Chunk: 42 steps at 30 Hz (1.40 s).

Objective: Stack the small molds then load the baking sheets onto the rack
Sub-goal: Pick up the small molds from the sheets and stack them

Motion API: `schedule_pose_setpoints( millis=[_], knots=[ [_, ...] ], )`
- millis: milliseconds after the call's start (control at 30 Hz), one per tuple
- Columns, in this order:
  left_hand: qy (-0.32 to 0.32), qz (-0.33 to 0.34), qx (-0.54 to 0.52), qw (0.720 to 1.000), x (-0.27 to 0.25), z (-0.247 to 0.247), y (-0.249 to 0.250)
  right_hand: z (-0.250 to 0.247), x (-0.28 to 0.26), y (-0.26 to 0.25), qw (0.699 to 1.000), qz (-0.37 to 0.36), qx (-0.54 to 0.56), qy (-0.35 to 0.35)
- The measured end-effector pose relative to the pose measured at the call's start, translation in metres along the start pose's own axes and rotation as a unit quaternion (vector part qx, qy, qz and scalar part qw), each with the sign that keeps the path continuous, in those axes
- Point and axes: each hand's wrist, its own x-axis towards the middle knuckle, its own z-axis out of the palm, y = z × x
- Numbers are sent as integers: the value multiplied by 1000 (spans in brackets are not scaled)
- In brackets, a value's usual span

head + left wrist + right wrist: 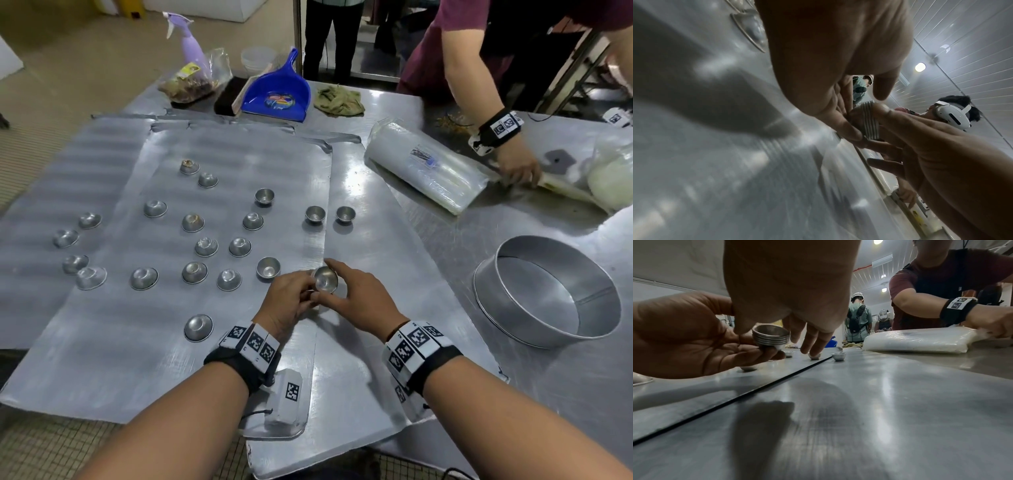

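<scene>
Mold stack [324, 279] held above baking sheet [205, 377]
Left hand [287, 301] grips it from below; right hand [356, 299] pinches its rim. Uneven squeeze may unseat nested molds, dropping them beneath.

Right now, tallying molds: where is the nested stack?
Head view, low centre: the nested stack is held between the left hand and right hand, beside an upright mold.

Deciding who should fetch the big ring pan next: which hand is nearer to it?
Right. The right hand is on the side of the stack of molds facing the ring pan, apart from it; the left hand grips the stack from the far side.
</scene>
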Motion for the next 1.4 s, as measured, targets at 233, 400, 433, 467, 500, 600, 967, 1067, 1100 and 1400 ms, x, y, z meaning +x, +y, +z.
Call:
schedule_pose_setpoints(
  millis=[233, 400, 433, 467, 500, 600, 967, 1067, 1100, 1400],
  knots=[
    [54, 15, 2, 998, -2, -37, 15, 7, 21, -20, 997, 1, 50, 53],
    [99, 32, 7, 995, -6, -68, 26, 25, 47, -36, 1000, -12, 17, 14],
    [106, 36, 5, 994, -7, -74, 27, 29, 51, -39, 1000, -16, 13, -2],
    [111, 39, 0, 993, -8, -81, 29, 33, 56, -44, 1000, -22, 9, -17],
    [116, 43, -5, 992, -8, -87, 30, 37, 60, -48, 999, -26, 4, -32],
    [125, 51, -9, 991, -11, -106, 35, 49, 72, -62, 997, -32, -8, -74],
    [141, 39, -30, 989, -10, -127, 41, 64, 87, -74, 993, -20, -62, -100],
    [131, 38, -24, 990, -9, -122, 42, 60, 83, -67, 992, -10, -77, -103],
    [123, 40, -16, 991, -8, -120, 42, 58, 80, -64, 992, -3, -74, -101],
    [66, 50, 13, 996, -1, -83, 33, 23, 50, -24, 996, 59, -37, -57]
  ],
)
